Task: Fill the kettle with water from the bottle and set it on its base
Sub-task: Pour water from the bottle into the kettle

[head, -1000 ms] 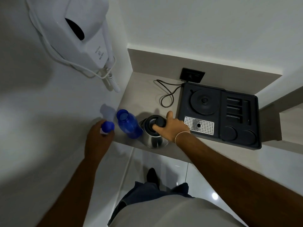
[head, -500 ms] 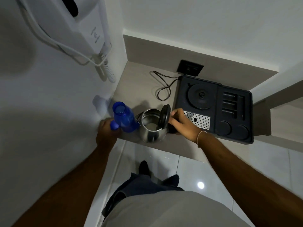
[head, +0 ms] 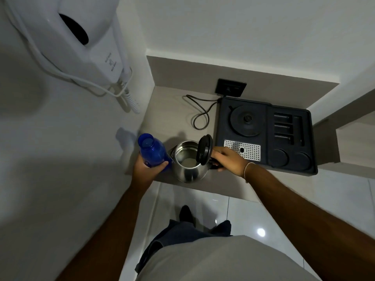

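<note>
while the left hand (head: 146, 171) wraps the lower body of the blue bottle (head: 151, 152), its grip clamped on it with fingertips showing across the front, the bottle stands upright and uncapped on the counter (head: 172, 120), its open neck pointing up. just to the right of that grip sits the steel kettle (head: 189, 162), touching or nearly touching the bottle; i cannot tell which. the kettle's black lid (head: 204, 152) is swung up on its hinge and stands nearly upright at the side toward the right hand (head: 229, 160), leaving the mouth open, and the pale bottom shows inside; whether there is water in it i cannot tell. the right hand's grip is closed around the kettle's dark handle (head: 214, 165), fingers curled over it just beside the lid, with a thin band round the wrist. beyond that grip, further back and to the right, lies a black tray (head: 304, 167) carrying the round base (head: 247, 121), which is bare and well apart from the kettle. a perforated metal grille (head: 246, 150) in the tray sits just behind the right hand's knuckles. a black cord (head: 199, 112) loops on the counter behind the kettle and runs toward the tray near a dark wall socket (head: 231, 87). up and to the left of the left grip, a white wall dryer (head: 77, 37) hangs with its coiled lead. below both arms are a pale shirt, dark trousers and glossy floor tiles (head: 239, 211).
</note>
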`<action>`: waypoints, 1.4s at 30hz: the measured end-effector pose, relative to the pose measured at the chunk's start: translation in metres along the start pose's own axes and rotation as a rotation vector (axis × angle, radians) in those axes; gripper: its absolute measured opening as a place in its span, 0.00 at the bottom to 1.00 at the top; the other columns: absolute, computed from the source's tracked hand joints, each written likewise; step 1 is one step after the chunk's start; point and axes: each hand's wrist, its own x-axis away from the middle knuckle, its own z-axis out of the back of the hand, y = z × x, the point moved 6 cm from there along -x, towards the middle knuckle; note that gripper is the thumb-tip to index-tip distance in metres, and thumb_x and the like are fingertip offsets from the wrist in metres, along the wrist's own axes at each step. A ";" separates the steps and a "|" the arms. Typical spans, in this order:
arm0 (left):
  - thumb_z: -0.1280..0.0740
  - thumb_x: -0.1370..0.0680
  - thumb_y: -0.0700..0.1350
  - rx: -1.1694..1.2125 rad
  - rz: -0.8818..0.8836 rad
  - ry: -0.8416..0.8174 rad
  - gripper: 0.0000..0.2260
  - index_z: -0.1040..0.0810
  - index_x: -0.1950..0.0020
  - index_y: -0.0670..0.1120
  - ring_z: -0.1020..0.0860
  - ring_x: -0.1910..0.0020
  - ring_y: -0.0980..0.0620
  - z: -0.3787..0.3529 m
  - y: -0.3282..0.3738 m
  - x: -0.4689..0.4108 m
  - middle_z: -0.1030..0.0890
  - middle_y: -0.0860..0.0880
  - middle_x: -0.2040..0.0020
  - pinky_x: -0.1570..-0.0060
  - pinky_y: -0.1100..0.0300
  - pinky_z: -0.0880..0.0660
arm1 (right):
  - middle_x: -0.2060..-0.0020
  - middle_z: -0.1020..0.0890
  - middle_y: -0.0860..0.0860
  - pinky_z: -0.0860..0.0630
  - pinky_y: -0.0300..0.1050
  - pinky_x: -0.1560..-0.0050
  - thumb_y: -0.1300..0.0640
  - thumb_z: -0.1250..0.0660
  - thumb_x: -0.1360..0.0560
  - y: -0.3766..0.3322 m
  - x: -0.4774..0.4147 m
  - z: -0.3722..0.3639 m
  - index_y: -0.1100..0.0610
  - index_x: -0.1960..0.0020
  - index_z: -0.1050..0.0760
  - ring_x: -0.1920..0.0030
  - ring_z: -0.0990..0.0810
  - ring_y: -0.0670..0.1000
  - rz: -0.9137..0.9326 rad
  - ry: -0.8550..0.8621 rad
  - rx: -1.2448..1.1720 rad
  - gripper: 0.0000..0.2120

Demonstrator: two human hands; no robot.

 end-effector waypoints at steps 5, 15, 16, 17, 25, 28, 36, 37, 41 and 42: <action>0.16 0.30 0.39 0.009 -0.080 0.097 0.35 0.26 0.27 0.49 0.18 0.33 0.46 0.014 0.019 0.012 0.17 0.49 0.34 0.27 0.39 0.23 | 0.45 0.15 0.60 0.15 0.58 0.42 0.42 0.38 0.15 0.002 0.000 0.001 0.58 0.40 0.19 0.43 0.16 0.59 0.014 0.002 0.020 0.21; 0.20 0.36 0.63 -0.455 -0.296 -0.033 0.41 0.33 0.26 0.71 0.17 0.47 0.58 0.042 0.051 0.055 0.25 0.60 0.40 0.47 0.60 0.19 | 0.46 0.15 0.57 0.16 0.49 0.50 0.43 0.37 0.16 -0.003 0.006 -0.001 0.56 0.41 0.18 0.44 0.16 0.56 0.030 0.010 -0.028 0.18; 0.20 0.36 0.64 -0.499 -0.290 -0.049 0.43 0.33 0.24 0.70 0.17 0.48 0.56 0.043 0.051 0.059 0.26 0.60 0.41 0.47 0.56 0.18 | 0.45 0.15 0.57 0.16 0.47 0.51 0.43 0.37 0.16 -0.003 0.007 -0.001 0.55 0.40 0.18 0.44 0.16 0.56 0.035 0.007 -0.034 0.18; 0.20 0.36 0.63 -0.538 -0.289 -0.061 0.43 0.34 0.23 0.70 0.17 0.49 0.56 0.044 0.052 0.062 0.27 0.59 0.42 0.46 0.55 0.19 | 0.45 0.15 0.57 0.16 0.46 0.51 0.43 0.38 0.16 -0.003 0.007 -0.001 0.55 0.40 0.18 0.44 0.16 0.56 0.041 0.004 -0.039 0.18; 0.16 0.34 0.60 -0.906 -0.349 0.027 0.47 0.33 0.19 0.62 0.23 0.49 0.54 0.059 0.067 0.079 0.26 0.53 0.41 0.56 0.55 0.24 | 0.47 0.14 0.60 0.17 0.47 0.52 0.40 0.36 0.17 0.000 0.005 -0.002 0.56 0.43 0.18 0.46 0.15 0.58 0.066 0.005 -0.061 0.20; 0.17 0.33 0.61 -1.039 -0.378 0.049 0.45 0.32 0.19 0.62 0.20 0.51 0.50 0.060 0.076 0.084 0.25 0.51 0.44 0.61 0.55 0.21 | 0.48 0.14 0.61 0.17 0.45 0.55 0.39 0.36 0.19 0.000 0.005 -0.003 0.56 0.44 0.17 0.49 0.15 0.57 0.073 0.010 -0.067 0.21; 0.17 0.36 0.58 -1.323 -0.402 0.125 0.45 0.27 0.20 0.59 0.21 0.57 0.44 0.057 0.094 0.089 0.24 0.45 0.49 0.64 0.54 0.24 | 0.51 0.14 0.59 0.20 0.39 0.61 0.29 0.37 0.30 -0.004 0.009 -0.003 0.54 0.47 0.17 0.54 0.16 0.51 0.084 0.011 -0.071 0.31; 0.17 0.36 0.58 -1.342 -0.403 0.135 0.45 0.27 0.20 0.60 0.21 0.57 0.43 0.057 0.096 0.090 0.24 0.45 0.49 0.63 0.52 0.24 | 0.52 0.14 0.58 0.20 0.39 0.61 0.30 0.37 0.29 -0.004 0.009 -0.003 0.54 0.47 0.17 0.54 0.16 0.51 0.085 0.011 -0.069 0.29; 0.17 0.35 0.58 -1.399 -0.404 0.154 0.45 0.28 0.19 0.59 0.21 0.55 0.41 0.058 0.103 0.093 0.24 0.43 0.49 0.58 0.46 0.22 | 0.52 0.14 0.58 0.21 0.35 0.64 0.35 0.37 0.24 -0.005 0.008 -0.003 0.57 0.46 0.18 0.55 0.17 0.50 0.092 0.017 -0.083 0.26; 0.17 0.35 0.57 -1.409 -0.411 0.160 0.45 0.27 0.19 0.59 0.21 0.56 0.41 0.058 0.105 0.094 0.24 0.43 0.49 0.58 0.46 0.22 | 0.52 0.14 0.59 0.20 0.36 0.63 0.37 0.36 0.21 -0.004 0.008 -0.003 0.58 0.46 0.18 0.55 0.17 0.51 0.096 0.017 -0.078 0.24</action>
